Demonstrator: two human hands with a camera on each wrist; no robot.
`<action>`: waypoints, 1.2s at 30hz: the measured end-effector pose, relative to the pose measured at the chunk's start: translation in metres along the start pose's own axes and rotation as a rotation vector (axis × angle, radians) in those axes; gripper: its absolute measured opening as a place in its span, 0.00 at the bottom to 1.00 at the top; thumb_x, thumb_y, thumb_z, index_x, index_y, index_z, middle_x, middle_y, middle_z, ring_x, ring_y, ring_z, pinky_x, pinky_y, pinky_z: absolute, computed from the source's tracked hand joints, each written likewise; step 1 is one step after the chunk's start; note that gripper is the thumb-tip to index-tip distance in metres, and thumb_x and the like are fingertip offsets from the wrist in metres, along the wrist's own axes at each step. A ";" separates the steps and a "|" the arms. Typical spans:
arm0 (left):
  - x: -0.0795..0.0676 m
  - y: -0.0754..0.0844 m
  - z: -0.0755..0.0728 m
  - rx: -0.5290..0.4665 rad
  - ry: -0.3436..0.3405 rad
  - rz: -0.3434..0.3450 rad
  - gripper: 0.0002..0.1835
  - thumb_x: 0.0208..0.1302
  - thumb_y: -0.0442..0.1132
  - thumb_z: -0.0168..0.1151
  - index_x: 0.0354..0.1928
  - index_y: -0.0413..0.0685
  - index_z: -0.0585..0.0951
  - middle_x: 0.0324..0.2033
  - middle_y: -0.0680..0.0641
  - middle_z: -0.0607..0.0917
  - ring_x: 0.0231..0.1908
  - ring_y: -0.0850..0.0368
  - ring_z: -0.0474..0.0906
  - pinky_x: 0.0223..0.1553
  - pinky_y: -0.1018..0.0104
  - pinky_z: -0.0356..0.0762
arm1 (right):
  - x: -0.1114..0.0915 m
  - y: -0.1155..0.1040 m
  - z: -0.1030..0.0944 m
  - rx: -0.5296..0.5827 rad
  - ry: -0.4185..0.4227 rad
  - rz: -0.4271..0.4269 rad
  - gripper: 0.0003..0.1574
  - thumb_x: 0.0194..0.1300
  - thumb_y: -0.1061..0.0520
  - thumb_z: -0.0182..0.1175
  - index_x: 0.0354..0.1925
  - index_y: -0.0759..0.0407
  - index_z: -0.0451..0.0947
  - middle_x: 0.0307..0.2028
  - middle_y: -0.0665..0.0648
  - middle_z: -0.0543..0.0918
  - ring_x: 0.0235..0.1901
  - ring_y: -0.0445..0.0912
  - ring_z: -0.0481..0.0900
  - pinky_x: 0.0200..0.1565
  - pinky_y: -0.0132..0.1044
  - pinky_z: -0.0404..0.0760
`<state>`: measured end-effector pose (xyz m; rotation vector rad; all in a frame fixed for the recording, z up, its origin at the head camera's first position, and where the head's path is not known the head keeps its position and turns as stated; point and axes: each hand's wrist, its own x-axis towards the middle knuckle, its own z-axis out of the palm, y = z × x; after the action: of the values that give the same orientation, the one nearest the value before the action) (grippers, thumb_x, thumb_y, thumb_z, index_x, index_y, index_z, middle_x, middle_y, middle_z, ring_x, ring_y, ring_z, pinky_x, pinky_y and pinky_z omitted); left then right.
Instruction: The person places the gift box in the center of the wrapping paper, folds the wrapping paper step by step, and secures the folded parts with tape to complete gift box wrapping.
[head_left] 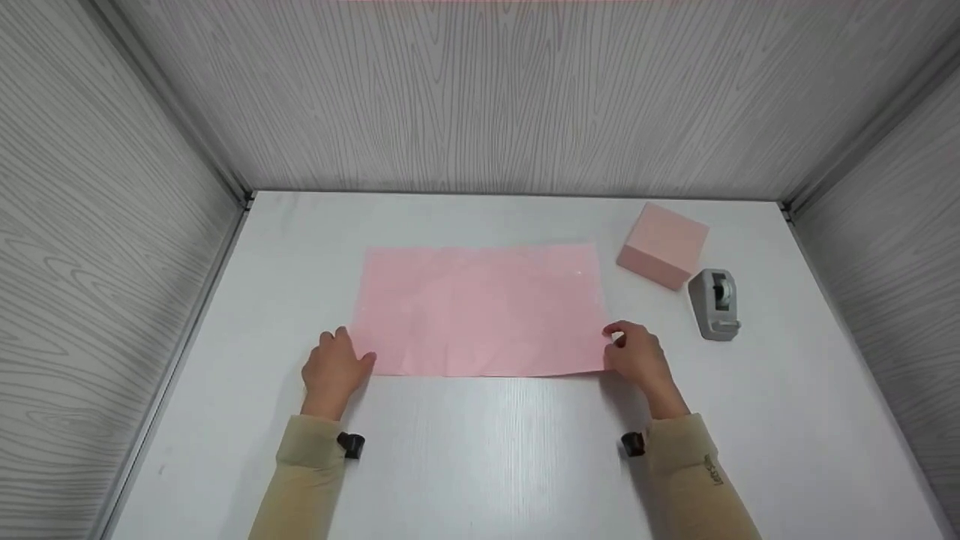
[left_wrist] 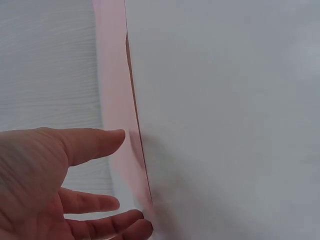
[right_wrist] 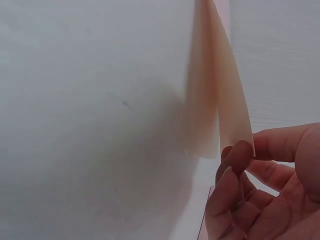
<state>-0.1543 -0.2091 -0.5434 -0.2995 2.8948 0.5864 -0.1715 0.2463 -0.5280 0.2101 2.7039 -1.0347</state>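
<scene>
Right hand (head_left: 640, 356) pinches pink sheet (head_left: 484, 311) at four o'clock; left hand (head_left: 331, 369), fingers relaxed, at eight o'clock; best raise corners evenly.

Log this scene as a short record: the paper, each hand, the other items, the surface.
Paper: pink sheet, spread out, wider than deep, lightly creased
Left hand: left hand at the sheet's near left corner, thumb and fingers apart
Right hand: right hand pinching the near right corner, which is raised off the surface
Other items: pink box and gray tape dispenser, both right of the sheet, the box farther from the person
Surface: white table
</scene>
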 end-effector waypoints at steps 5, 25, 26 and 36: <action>0.005 0.006 -0.003 -0.035 -0.031 -0.030 0.38 0.65 0.45 0.64 0.65 0.22 0.62 0.50 0.24 0.72 0.45 0.29 0.76 0.42 0.40 0.77 | -0.002 0.000 0.003 0.006 -0.013 0.017 0.21 0.67 0.62 0.52 0.57 0.65 0.75 0.39 0.63 0.78 0.34 0.52 0.74 0.34 0.42 0.75; 0.007 0.007 -0.001 -0.176 0.011 -0.073 0.36 0.59 0.38 0.67 0.66 0.30 0.64 0.53 0.27 0.73 0.50 0.32 0.74 0.47 0.39 0.74 | -0.003 0.004 0.008 0.002 -0.012 0.023 0.20 0.67 0.62 0.52 0.56 0.64 0.76 0.40 0.62 0.78 0.35 0.52 0.74 0.35 0.43 0.76; 0.006 0.007 0.000 -0.194 0.028 -0.071 0.35 0.60 0.36 0.66 0.66 0.31 0.64 0.53 0.28 0.73 0.49 0.33 0.74 0.47 0.40 0.74 | -0.003 0.004 0.008 0.003 -0.013 0.023 0.20 0.67 0.62 0.52 0.56 0.64 0.76 0.40 0.63 0.78 0.35 0.52 0.74 0.35 0.43 0.76; 0.008 0.004 -0.003 -0.362 0.111 -0.088 0.28 0.64 0.29 0.55 0.67 0.33 0.65 0.51 0.27 0.76 0.46 0.34 0.77 0.45 0.44 0.76 | -0.005 0.006 0.005 -0.002 -0.010 0.016 0.19 0.68 0.62 0.52 0.56 0.64 0.75 0.40 0.63 0.78 0.35 0.53 0.74 0.35 0.42 0.75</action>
<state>-0.1635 -0.2078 -0.5409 -0.5187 2.8454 1.1117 -0.1650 0.2476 -0.5340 0.2250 2.6903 -1.0265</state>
